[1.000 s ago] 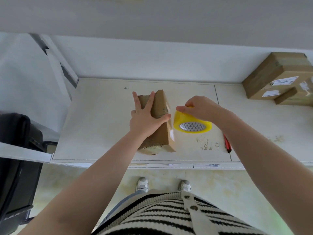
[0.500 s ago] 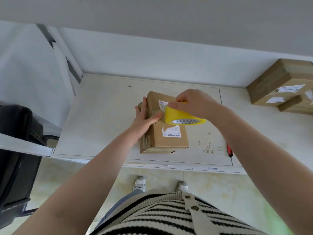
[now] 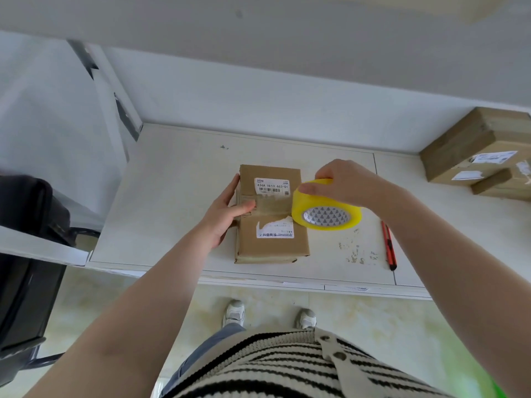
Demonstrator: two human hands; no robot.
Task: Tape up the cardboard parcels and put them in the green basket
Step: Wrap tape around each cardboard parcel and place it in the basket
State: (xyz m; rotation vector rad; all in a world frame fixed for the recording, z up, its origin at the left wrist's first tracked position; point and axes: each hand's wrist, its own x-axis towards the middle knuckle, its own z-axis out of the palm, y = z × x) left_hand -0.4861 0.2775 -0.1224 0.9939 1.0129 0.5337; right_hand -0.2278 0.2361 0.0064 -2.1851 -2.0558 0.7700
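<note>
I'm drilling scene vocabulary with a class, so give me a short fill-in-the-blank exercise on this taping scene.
1. The right hand grips a roll of ___ tape.
2. The left hand rests against the parcel, its ___ pressing on top.
3. The red knife lies to the ___ of the parcel.
4. More parcels are stacked at the table's far ___ corner.

Missing words: yellow; thumb; right; right

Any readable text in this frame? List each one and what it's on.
"436A 1E13 663-01" (first characters of the middle group unsure): upper white label on the cardboard parcel at the middle of the table, above a barcode.
Lower torn label on the same parcel: printed line too blurred to read.
Labels on the stacked parcels at far right: too small to read.
Yellow tape roll: core shows a triangle pattern, no words.
</note>
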